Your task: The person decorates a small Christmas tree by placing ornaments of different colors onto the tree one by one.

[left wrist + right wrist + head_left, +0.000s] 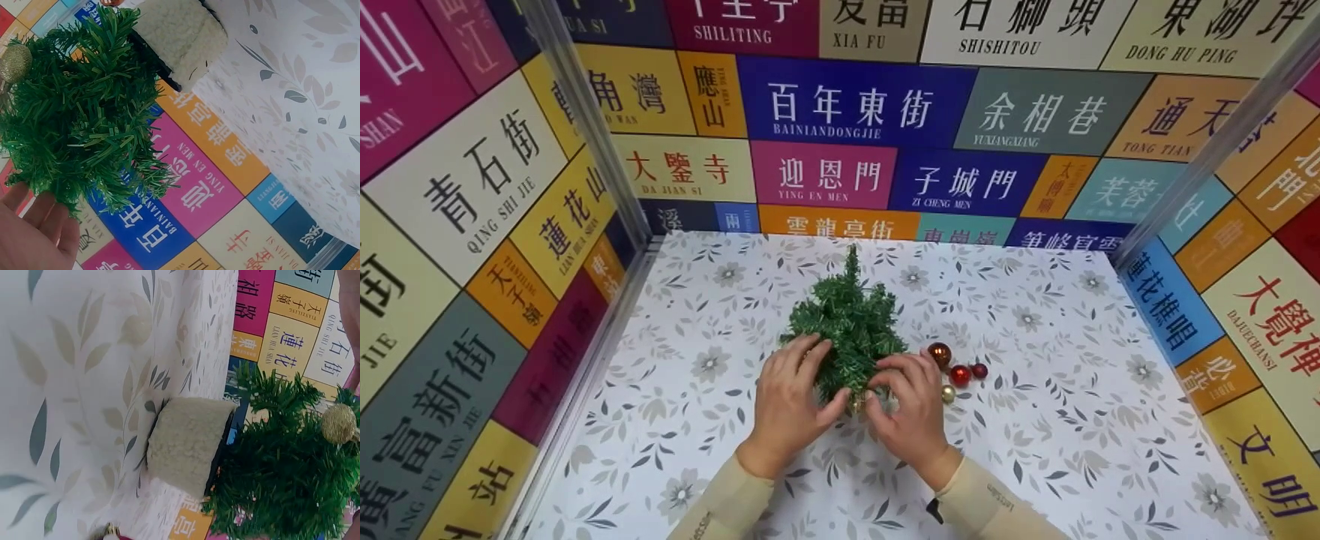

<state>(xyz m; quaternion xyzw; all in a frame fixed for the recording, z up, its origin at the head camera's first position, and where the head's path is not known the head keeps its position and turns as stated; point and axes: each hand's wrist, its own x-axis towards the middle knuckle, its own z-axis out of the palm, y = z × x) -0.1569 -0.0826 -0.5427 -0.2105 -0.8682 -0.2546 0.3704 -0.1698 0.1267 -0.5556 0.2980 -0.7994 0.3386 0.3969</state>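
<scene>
Inspecting the floral tabletop (1057, 420), we find a small green tree (851, 330) standing upright at its centre. Our left hand (791, 409) and right hand (911, 409) both curl into its lower branches, fingertips meeting around a gold bauble (338, 423). Four loose baubles (958, 371) lie just right of the tree.

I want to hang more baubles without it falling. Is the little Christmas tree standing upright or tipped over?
Upright: the small Christmas tree stands on its base with its tip pointing up, and the left hand and right hand touch its lower branches.
</scene>
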